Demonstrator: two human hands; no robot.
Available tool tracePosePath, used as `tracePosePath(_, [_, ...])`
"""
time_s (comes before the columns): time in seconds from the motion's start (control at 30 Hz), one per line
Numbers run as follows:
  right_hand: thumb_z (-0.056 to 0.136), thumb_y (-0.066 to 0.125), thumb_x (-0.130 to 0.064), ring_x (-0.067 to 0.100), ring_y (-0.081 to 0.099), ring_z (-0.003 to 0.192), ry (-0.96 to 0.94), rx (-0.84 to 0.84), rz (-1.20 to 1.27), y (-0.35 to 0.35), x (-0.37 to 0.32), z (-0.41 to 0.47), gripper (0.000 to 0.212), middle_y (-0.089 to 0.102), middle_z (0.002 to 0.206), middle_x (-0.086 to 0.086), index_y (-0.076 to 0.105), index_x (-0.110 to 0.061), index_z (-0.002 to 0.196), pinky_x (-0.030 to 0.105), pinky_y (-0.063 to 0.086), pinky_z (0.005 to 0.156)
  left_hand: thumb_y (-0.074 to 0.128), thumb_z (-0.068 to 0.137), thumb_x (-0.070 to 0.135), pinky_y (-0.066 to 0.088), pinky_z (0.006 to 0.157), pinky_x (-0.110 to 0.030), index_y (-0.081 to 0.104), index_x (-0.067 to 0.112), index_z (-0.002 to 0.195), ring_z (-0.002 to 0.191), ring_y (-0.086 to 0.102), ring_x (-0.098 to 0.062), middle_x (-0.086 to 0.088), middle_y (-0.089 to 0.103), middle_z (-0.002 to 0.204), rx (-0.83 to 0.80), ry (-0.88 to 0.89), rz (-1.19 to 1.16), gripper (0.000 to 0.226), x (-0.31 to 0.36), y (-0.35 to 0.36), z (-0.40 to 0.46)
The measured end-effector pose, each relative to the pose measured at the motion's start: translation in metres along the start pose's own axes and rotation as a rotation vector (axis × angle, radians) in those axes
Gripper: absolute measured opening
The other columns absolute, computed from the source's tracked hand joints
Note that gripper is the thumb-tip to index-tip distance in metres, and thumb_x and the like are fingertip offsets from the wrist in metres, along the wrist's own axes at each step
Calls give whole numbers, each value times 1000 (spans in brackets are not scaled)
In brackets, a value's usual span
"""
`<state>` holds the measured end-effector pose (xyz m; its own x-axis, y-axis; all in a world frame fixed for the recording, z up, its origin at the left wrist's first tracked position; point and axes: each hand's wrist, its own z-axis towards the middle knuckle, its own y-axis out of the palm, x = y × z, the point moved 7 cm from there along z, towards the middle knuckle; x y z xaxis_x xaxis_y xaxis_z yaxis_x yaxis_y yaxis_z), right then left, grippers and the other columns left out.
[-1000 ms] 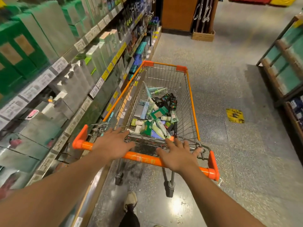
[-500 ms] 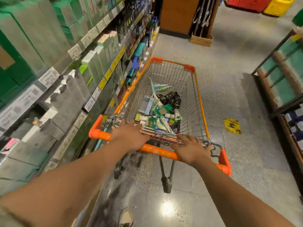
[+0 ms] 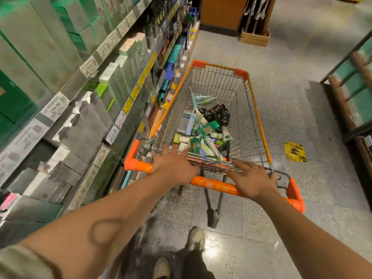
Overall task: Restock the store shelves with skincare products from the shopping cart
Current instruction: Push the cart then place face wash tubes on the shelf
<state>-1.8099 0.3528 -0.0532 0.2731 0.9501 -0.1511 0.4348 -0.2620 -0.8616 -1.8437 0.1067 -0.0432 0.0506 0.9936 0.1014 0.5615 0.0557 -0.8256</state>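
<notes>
A wire shopping cart (image 3: 255, 109) with orange trim stands in the aisle, close to the shelves (image 3: 112, 83) on the left. Its basket holds a pile of skincare products (image 3: 205, 131): green and white tubes, black boxes, teal cartons. My left hand (image 3: 173, 166) rests palm-down on the orange handle bar (image 3: 213, 185), fingers stretched forward over the basket's near rim. My right hand (image 3: 251, 178) presses on the same bar further right, fingers spread and straight. Neither hand holds a product.
The left shelves carry rows of green, grey and white boxed products behind price tags (image 3: 55, 107). Another shelf unit (image 3: 354, 87) stands at the right. A wooden pillar (image 3: 221, 13) and a cardboard box (image 3: 254, 38) stand ahead. A yellow floor sticker (image 3: 295, 152) lies right of the cart.
The cart has rolled forward along the left shelves, with both hands staying on the handle bar. My feet have stepped forward behind it.
</notes>
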Motion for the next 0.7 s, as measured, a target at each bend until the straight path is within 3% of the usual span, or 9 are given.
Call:
tracePosePath(0.13, [91, 24, -85, 30, 22, 154, -8, 40, 31, -3, 0, 5, 71, 31, 166, -2, 37, -50, 152, 70, -1, 121, 30, 93, 73, -11, 120, -67, 10, 28, 164, 157, -14, -35, -8, -4, 172, -35, 41, -6, 86, 2, 3, 8])
tracePosePath(0.2, [95, 26, -78, 33, 31, 149, 7, 62, 60, -7, -4, 12, 62, 44, 156, 4, 52, -46, 141, 69, -4, 119, 31, 92, 73, -11, 123, -62, 18, 27, 162, 157, -7, -35, -11, 6, 171, -12, 66, -36, 85, -1, 6, 10])
tracePosePath(0.27, [98, 26, -72, 34, 44, 138, 49, 37, 98, -11, -4, 38, 57, 59, 138, 10, 65, -35, 116, 68, 2, 121, 33, 90, 74, 0, 125, -57, 41, 25, 148, 152, 16, -37, -16, 33, 157, 44, 68, -103, 77, 2, 1, 27])
tracePosePath(0.33, [98, 25, -71, 35, 56, 121, 46, 6, 161, -13, -10, 69, 59, 67, 114, 10, 62, -27, 88, 65, 18, 119, 25, 87, 77, 17, 121, -53, 58, 27, 129, 138, 37, -35, -11, 51, 136, 63, 45, -187, 73, 1, -9, 42])
tracePosePath(0.4, [98, 29, -69, 34, 60, 101, -9, -33, 281, -17, -28, 98, 59, 63, 90, 8, 56, -22, 75, 51, 39, 104, 20, 90, 74, 32, 108, -49, 63, 32, 123, 126, 48, -34, -7, 59, 128, -3, 37, -249, 69, 2, -18, 57])
tracePosePath(0.43, [100, 36, -63, 33, 60, 92, -30, -70, 354, -17, -36, 112, 55, 60, 82, 7, 56, -19, 74, 41, 43, 89, 27, 96, 68, 37, 102, -47, 64, 32, 122, 122, 53, -34, -9, 61, 126, -34, 14, -306, 58, 3, -21, 66])
tracePosePath(0.5, [103, 50, -47, 31, 59, 80, -30, -135, 523, -13, -51, 141, 45, 57, 72, 5, 55, -16, 71, 35, 37, 69, 44, 95, 63, 46, 91, -44, 66, 24, 111, 111, 62, -35, -14, 67, 117, -21, -39, -460, 48, 0, -29, 83])
tracePosePath(0.6, [99, 61, -35, 26, 54, 70, 24, -298, 640, 12, -70, 185, 36, 55, 72, 6, 54, -14, 71, 32, 38, 64, 53, 89, 60, 47, 80, -37, 63, 20, 97, 104, 67, -33, -14, 72, 111, 18, -114, -598, 43, -6, -32, 109])
tracePosePath(0.7, [97, 66, -29, 23, 56, 68, 139, -396, 707, 50, -78, 222, 28, 61, 83, 11, 58, -9, 78, 29, 43, 60, 56, 97, 46, 46, 81, -30, 68, 18, 119, 108, 66, -25, -4, 72, 114, 58, -141, -688, 37, -15, -35, 123])
